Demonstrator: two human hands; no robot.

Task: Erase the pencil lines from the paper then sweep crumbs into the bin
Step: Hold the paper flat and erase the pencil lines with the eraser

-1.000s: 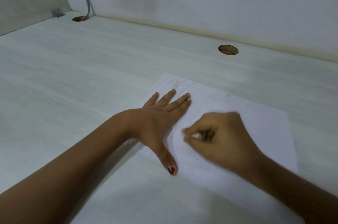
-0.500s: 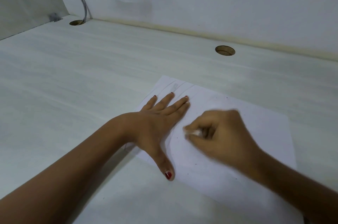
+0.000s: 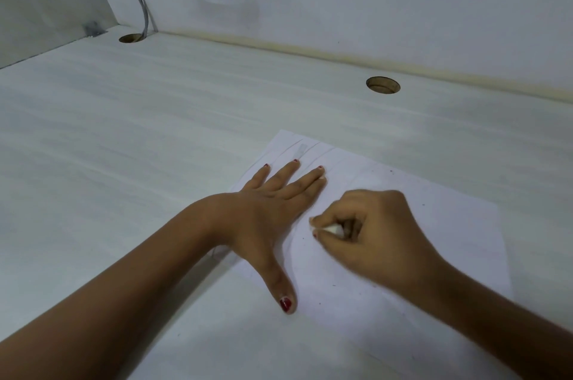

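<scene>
Little changed over the last second: right hand (image 3: 372, 234) still pinching the white eraser (image 3: 333, 229), rubbing back and forth just beside the left hand (image 3: 269, 215), which stays flat and open on the paper (image 3: 434, 224). Faint pencil lines (image 3: 322, 152) left beyond its fingertips. Erasing probably unfinished; no bin visible.

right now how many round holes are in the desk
2: one hole in the far left corner with a cable entering it, another hole near the back wall, beyond the paper.
</scene>
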